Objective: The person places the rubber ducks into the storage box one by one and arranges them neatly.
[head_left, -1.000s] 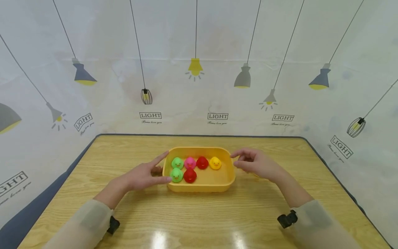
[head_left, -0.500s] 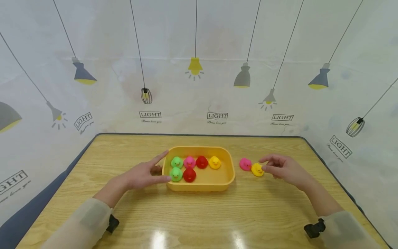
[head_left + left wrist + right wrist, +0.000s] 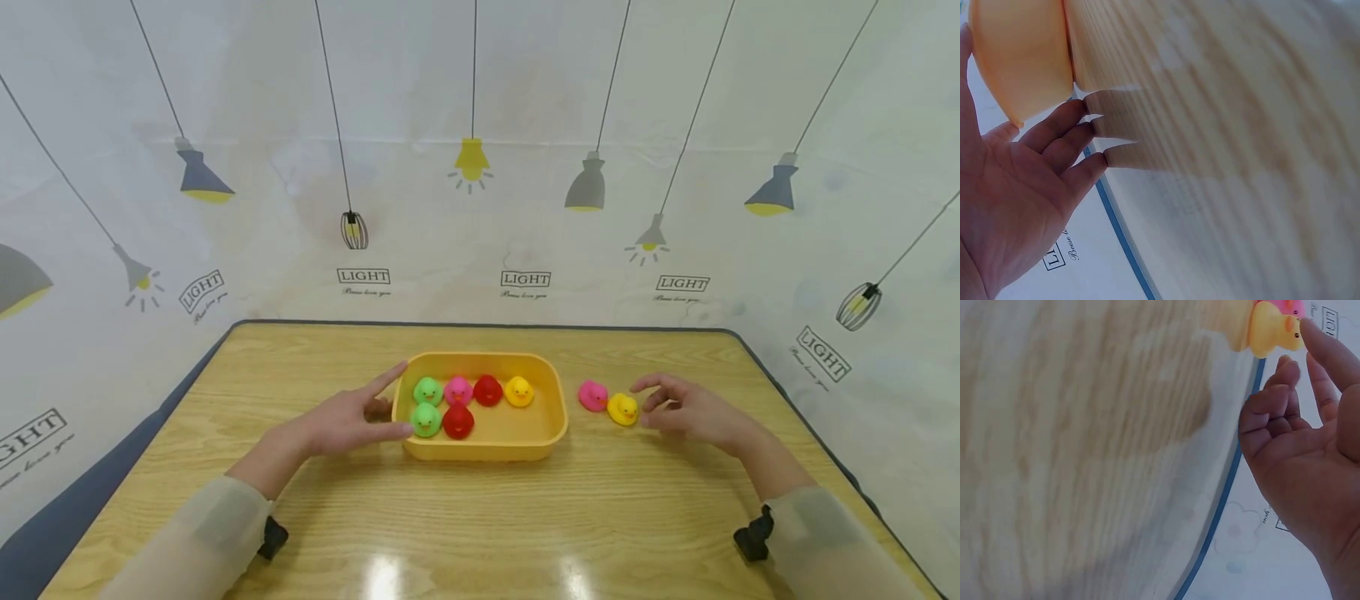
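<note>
A yellow plastic basin (image 3: 480, 452) stands mid-table with several rubber ducks inside: two green ducks (image 3: 427, 420), a pink duck (image 3: 458, 391), two red ducks (image 3: 458, 422) and a yellow duck (image 3: 519, 392). My left hand (image 3: 345, 423) rests at its left end, thumb at the near corner and index finger at the far one. In the left wrist view the other fingers touch the table beside the basin (image 3: 1022, 56). To the basin's right sit a second pink duck (image 3: 593, 396) and a second yellow duck (image 3: 623, 409). My right hand (image 3: 697, 414) is just right of that yellow duck, holding nothing.
The wooden table (image 3: 480, 525) has a dark blue edge at the back and sides. A pale cloth wall (image 3: 420, 308) printed with lamps rises right behind it.
My right hand has moved right from the basin's right end, uncovering the pink and yellow ducks outside, and has drawn slightly off the yellow one. My left hand and the basin have stayed put.
</note>
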`<state>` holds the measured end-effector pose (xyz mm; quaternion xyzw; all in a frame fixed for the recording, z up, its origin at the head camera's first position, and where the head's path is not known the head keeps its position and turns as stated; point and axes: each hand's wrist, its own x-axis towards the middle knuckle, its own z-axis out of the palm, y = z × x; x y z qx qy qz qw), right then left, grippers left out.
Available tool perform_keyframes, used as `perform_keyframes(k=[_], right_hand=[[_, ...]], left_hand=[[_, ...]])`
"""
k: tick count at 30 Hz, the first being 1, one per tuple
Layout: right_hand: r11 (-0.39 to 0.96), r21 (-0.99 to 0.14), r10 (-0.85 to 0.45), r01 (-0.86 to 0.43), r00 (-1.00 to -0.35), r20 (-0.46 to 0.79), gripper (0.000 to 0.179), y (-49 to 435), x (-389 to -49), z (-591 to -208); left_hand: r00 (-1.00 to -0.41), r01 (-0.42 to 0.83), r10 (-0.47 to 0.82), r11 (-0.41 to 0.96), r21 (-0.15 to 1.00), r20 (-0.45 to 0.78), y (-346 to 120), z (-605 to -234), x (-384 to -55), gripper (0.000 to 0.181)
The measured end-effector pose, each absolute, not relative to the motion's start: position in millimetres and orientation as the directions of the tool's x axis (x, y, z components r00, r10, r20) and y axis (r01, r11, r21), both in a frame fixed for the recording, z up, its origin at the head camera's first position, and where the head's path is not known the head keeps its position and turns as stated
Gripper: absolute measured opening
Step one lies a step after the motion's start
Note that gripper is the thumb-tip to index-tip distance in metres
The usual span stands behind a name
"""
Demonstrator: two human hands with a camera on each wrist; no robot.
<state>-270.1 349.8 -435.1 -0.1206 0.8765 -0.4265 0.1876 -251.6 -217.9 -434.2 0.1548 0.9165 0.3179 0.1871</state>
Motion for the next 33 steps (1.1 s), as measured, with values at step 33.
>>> perform_keyframes(k=[33], right_hand=[[0.678, -0.734, -0.348, -0.032, -0.894, -0.281, 0.043, 330.7, -282.6, -447.8]], left_hand=[[-0.881, 0.169, 0.402, 0.759, 0.629, -0.248, -217.9, -435.5, -252.8, 0.108]])
